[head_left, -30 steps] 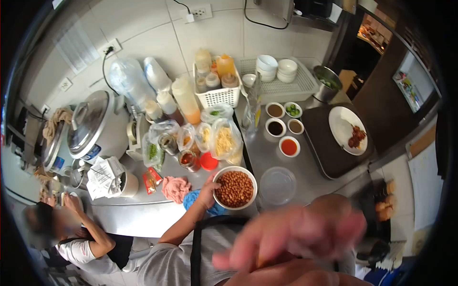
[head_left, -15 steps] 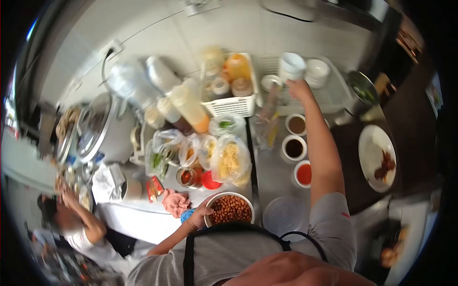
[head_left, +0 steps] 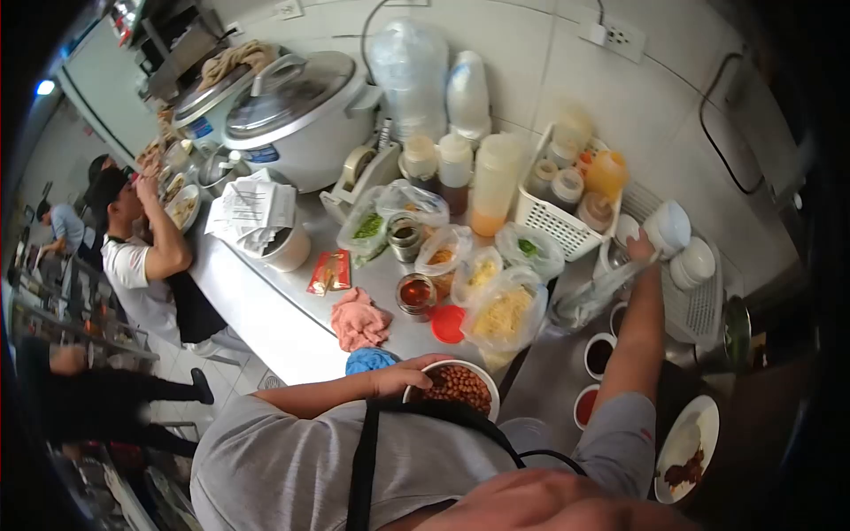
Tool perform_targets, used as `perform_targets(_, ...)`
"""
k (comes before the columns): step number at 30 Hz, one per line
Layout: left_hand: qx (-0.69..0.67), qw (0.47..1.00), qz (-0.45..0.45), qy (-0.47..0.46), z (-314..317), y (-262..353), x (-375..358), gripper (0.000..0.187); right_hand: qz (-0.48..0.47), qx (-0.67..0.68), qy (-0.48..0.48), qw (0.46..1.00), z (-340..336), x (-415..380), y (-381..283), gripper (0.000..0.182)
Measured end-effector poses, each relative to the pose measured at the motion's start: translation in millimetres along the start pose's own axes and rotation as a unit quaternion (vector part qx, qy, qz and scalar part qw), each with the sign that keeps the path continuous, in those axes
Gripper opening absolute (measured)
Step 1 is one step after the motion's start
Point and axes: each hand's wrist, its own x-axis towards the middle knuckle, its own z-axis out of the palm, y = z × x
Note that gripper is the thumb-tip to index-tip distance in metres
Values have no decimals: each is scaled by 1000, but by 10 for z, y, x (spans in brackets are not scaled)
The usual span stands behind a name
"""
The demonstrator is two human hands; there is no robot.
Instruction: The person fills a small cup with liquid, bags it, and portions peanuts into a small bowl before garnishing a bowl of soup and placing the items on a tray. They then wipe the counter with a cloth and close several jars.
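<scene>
A metal desk (head_left: 257, 305) runs along a tiled wall (head_left: 522, 80), with a large lidded cooker (head_left: 305, 115) at its back and a co-worker (head_left: 150, 265) beside it. The left hand (head_left: 400, 379) grasps the rim of the white bowl of brown beans (head_left: 452, 363) at the desk's near edge, as before. The right hand (head_left: 639, 248), earlier blurred close to the camera, is now by the stacked white bowls (head_left: 668, 230); whether its fingers are clenched, I cannot tell.
</scene>
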Motion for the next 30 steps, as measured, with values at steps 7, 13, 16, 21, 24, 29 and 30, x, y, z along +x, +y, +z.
perform_targets(7, -12, 1000, 21, -12, 85, 72, 19, 66, 48, -62, -28, 996, -9, 30, -14, 21)
perform_targets(13, -10, 1000, 15, 15, 120, 135, 18, 63, 50, -271, 152, 949, 329, 230, 642, 22)
perform_targets(16, 4, 998, -14, 60, 131, 114, -16, 61, 313, 95, 189, 926, -783, -705, -254, 32)
perform_targets(21, -11, 998, 19, 53, 103, 19, 44, 59, 258, 133, 267, 919, -1581, -2013, -613, 32)
perform_targets(24, -22, 998, 48, 42, 170, 25, 81, 57, 205, 232, 224, 924, -1657, -2759, -945, 30)
perform_targets(29, -47, 997, 60, 17, 112, -60, 216, 51, 161, 297, 126, 933, -1640, -3665, -1946, 24)
perform_targets(30, -30, 997, 70, 31, 177, -45, 216, 49, 158, 271, 91, 945, -1674, -3796, -2150, 23)
